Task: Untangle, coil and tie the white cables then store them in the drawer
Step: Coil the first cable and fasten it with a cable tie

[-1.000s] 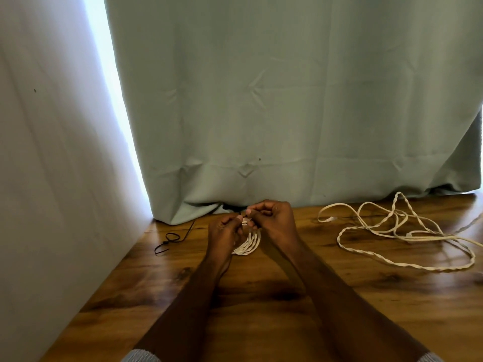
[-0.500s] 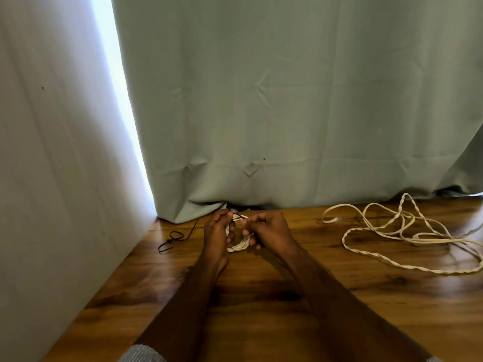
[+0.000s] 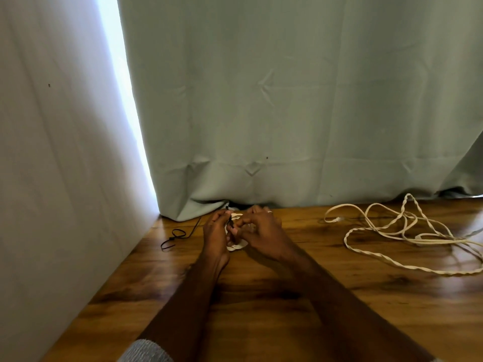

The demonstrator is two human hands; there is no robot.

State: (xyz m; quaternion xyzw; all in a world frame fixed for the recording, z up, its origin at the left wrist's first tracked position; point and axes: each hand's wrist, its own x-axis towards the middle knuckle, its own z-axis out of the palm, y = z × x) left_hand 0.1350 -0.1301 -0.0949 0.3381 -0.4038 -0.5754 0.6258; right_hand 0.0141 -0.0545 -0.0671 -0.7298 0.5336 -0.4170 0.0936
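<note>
Glossy wood table [image 3: 261,322], both hands [image 3: 241,233] pinching small white coiled cable [image 3: 236,246], perhaps black tie [image 3: 230,220]

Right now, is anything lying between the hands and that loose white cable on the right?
Nothing visible does: only bare wooden tabletop separates the right hand from the loose white cable. Both hands, the left hand too, are busy holding the coiled white cable.

head-worn view, forward-down, hands near
</note>
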